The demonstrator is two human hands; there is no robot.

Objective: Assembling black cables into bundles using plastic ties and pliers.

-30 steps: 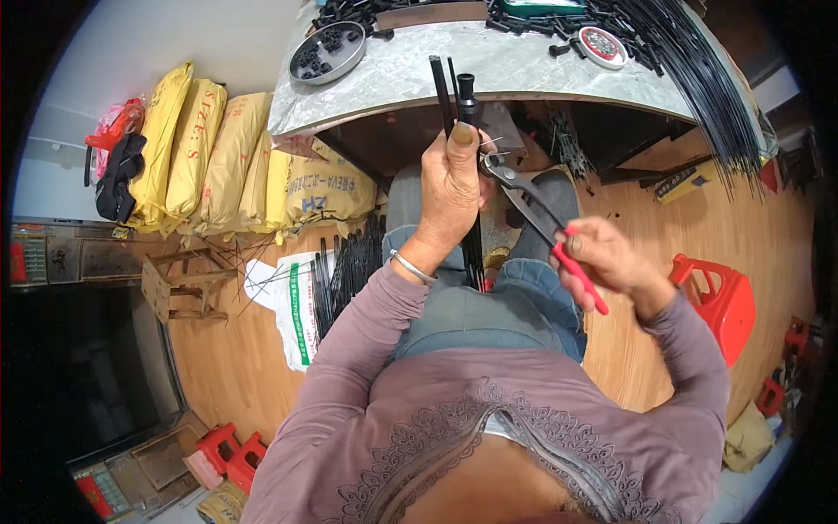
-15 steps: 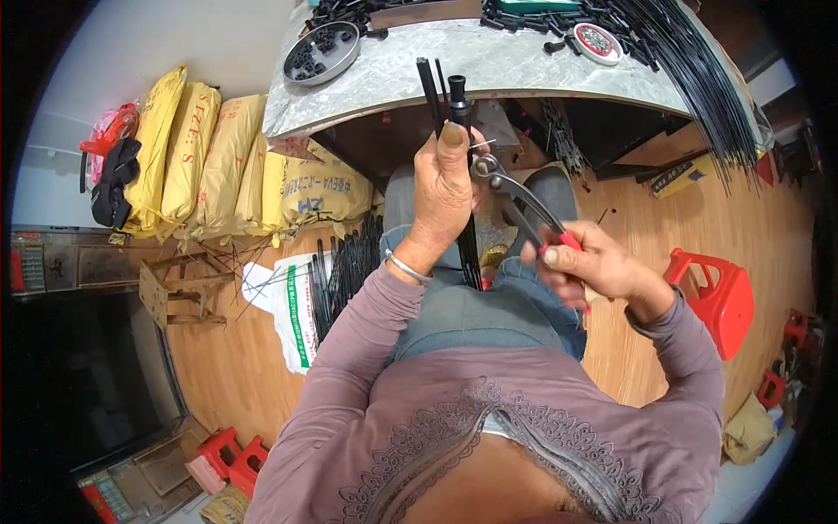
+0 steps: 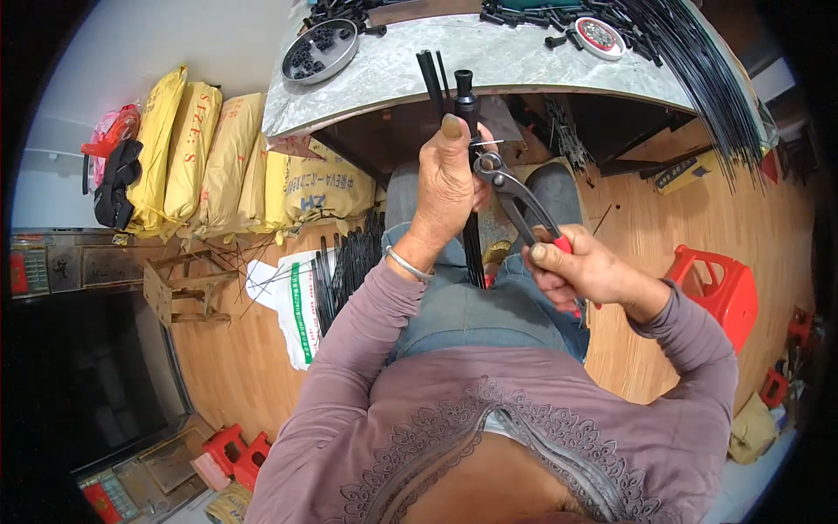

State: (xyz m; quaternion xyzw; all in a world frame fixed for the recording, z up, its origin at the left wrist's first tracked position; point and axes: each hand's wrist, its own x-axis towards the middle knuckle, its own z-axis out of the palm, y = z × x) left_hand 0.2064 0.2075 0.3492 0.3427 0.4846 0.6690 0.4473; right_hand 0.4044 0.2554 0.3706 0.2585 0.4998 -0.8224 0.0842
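My left hand (image 3: 443, 179) is closed around a bundle of thin black rods (image 3: 429, 77), thumb up, their lower ends hanging between my knees. A black tubular fitting with a flared end (image 3: 465, 92) stands up beside the rods in the same grip. From it a thin metal pin (image 3: 491, 141) sticks out to the right. My right hand (image 3: 580, 269) is closed on the red grips of dark metal pincers (image 3: 526, 199). The pincers' jaws lie beside my left fingers, just below the pin; whether they touch it I cannot tell.
Ahead is a marbled table (image 3: 393, 74) with a round dish of small black parts (image 3: 319, 52), a white-rimmed round tin (image 3: 599, 38) and long black rods (image 3: 698, 83). Yellow sacks (image 3: 196, 148) and a wooden stool (image 3: 185, 284) stand left, a red plastic stool (image 3: 716, 293) right.
The black fitting and its pin have shifted slightly to the right. My right hand and the pincers have moved a little, and the right fingers, smeared before, now show more sharply.
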